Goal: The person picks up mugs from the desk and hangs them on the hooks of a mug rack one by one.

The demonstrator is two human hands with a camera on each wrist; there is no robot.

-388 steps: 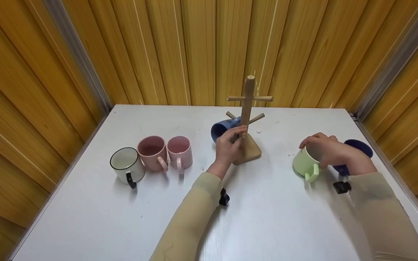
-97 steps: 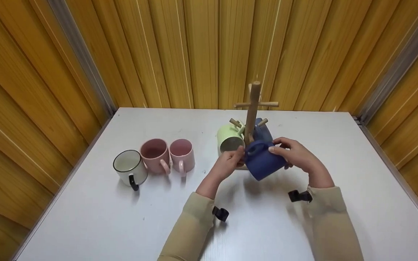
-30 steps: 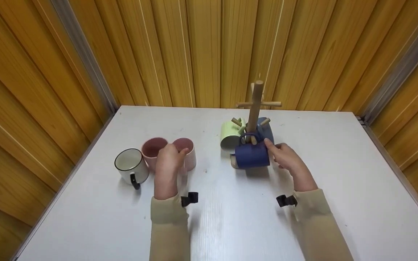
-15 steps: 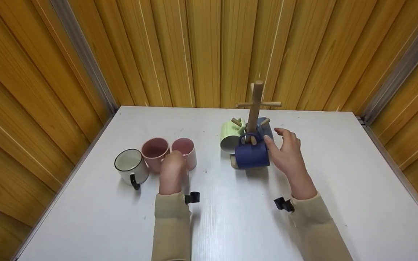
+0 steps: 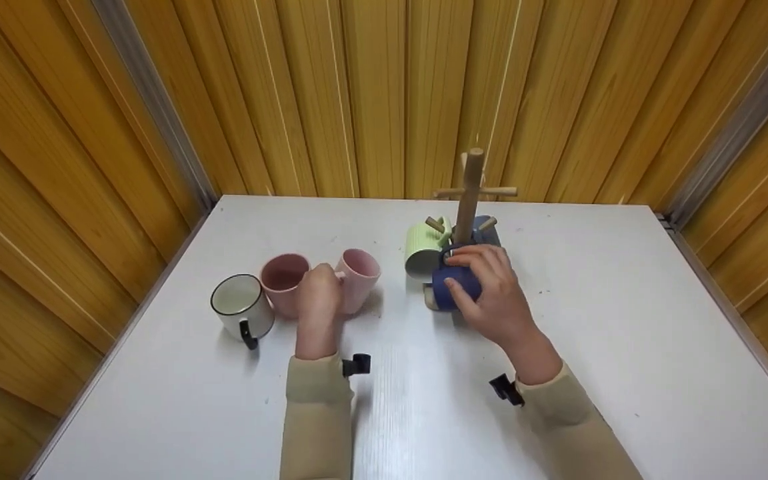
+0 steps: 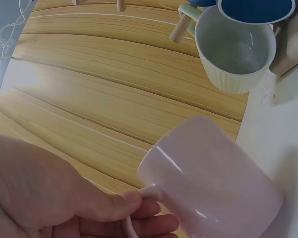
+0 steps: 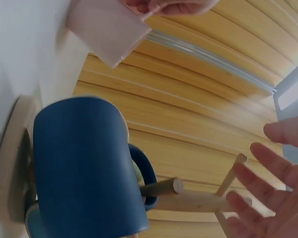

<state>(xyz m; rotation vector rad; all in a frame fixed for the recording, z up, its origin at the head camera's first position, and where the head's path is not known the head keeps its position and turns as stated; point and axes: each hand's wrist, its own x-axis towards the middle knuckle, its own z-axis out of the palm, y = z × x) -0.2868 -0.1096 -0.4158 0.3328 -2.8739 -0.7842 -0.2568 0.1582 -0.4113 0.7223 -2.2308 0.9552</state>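
Observation:
My left hand (image 5: 317, 300) pinches the handle of the smaller pink mug (image 5: 360, 283) between thumb and fingers. In the left wrist view that pink mug (image 6: 208, 183) leans over to one side. A dark blue mug (image 7: 87, 168) hangs by its handle from a low peg of the wooden mug tree (image 5: 469, 200). My right hand (image 5: 494, 293) overlaps this mug in the head view. The right wrist view shows the right hand (image 7: 273, 198) apart from it, fingers spread. On other low pegs hang a light green mug (image 5: 423, 250) and a lighter blue mug (image 5: 489, 233), partly hidden.
Left of the left hand stand a larger pink mug (image 5: 284, 280) and a white mug (image 5: 241, 303) with black rim and handle. The tree's upper pegs (image 5: 501, 191) stick out bare. Wood-panel walls (image 5: 371, 100) enclose the white table (image 5: 411, 413).
The green and dark blue mugs went from the right side onto the tree. My left hand took the smaller pink mug's handle and tilted it rightward. My right hand let go of the dark blue mug.

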